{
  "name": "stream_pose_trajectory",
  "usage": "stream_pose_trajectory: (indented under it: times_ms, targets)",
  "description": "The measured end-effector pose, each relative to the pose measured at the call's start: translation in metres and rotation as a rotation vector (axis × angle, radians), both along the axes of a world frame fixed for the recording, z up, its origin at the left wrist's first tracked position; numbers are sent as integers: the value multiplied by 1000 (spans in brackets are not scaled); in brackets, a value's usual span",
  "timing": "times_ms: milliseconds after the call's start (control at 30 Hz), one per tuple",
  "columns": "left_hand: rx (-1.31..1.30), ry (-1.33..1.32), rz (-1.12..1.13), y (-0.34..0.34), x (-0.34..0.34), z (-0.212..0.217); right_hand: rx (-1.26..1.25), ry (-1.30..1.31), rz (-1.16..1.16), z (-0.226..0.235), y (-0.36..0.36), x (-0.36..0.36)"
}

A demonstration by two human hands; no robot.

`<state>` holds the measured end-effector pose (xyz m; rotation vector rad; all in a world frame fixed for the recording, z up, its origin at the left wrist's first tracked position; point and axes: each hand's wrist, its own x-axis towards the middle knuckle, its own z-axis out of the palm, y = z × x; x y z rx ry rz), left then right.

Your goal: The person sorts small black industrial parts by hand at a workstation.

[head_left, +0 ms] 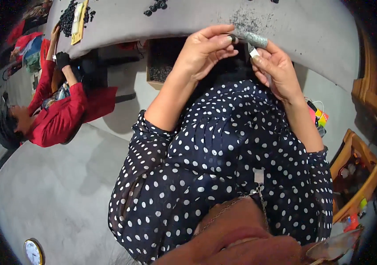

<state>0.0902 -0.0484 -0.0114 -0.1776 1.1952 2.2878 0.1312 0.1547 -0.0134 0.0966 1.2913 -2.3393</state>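
Observation:
My left hand (206, 48) and my right hand (276, 66) are raised together at the near edge of a grey table (153, 22). Between them is a small grey speckled cylinder (257, 39). My left thumb and forefinger pinch its dark end. My right hand holds the cylinder from below, with a small white piece (253, 52) at its fingertips. My polka-dot sleeves and blouse fill the middle of the view.
On the table lie a heap of small dark beads (67, 17), a yellow strip (79, 22) and scattered dark specks (245, 20). A cardboard box (159, 66) sits below the edge. A person in red (60, 110) works at left. Wooden crates (356, 172) stand at right.

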Motion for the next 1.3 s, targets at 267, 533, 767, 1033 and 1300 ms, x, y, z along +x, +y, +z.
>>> stream_pose_trajectory:
  times_ms: [267, 533, 767, 1033, 1300]
  targets:
    - [84, -50, -109, 4, 16, -12, -8, 44, 134, 3, -1, 10]
    - [266, -106, -102, 7, 24, -14, 50, 93, 153, 9, -3, 15]
    - [287, -122, -128, 1, 26, -15, 41, 69, 171, 7, -5, 17]
    - [342, -115, -175, 0, 28, -17, -80, 14, 212, 2, -2, 15]
    - [350, -137, -198, 0, 29, -22, -153, -40, 265, -3, 2, 13]
